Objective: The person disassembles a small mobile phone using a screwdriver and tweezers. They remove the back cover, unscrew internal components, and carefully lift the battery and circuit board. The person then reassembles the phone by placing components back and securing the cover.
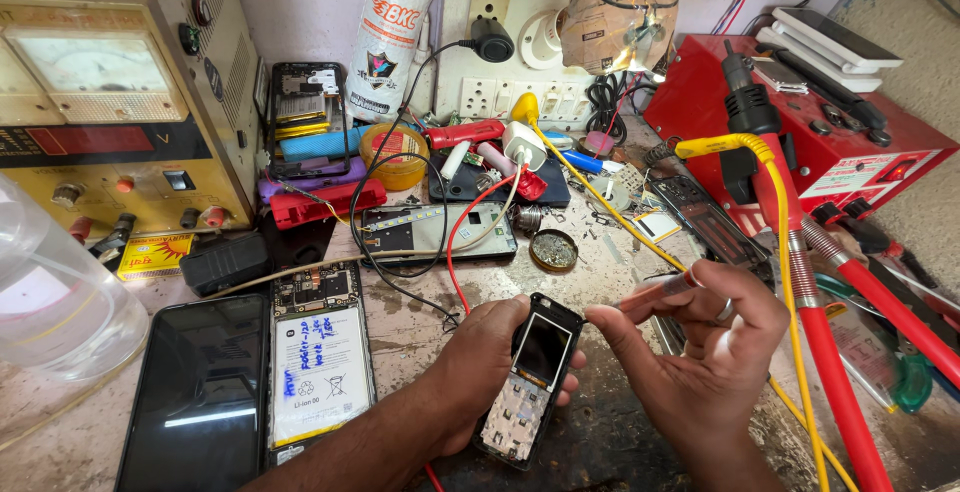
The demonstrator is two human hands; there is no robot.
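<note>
Keypad phone (530, 377), stripped of its front cover so that its small dark screen and bare key contacts are exposed, is held low at the middle of the view, just above the worn tabletop (590, 262). It is gripped by the left hand (480, 362), whose fingers are wrapped around its left edge and back, with the thumb laid near the screen's upper corner. A slim red-tipped tool (655, 292) is pinched between the thumb and fingers of the right hand (710, 347); its tip is pointed towards the top right corner of the phone, and whether the two touch cannot be told. A ring is worn on one finger of that hand. To the left, an opened smartphone (320, 362) with its white battery showing is laid beside a face-up black phone (200, 397). Behind the hands, a small round tin (553, 249) and a bare phone frame (440, 232) are seen among loose wires. A beige power supply (110, 102) with a dial meter is placed at the far left, and a red station (800, 132) at the right.
</note>
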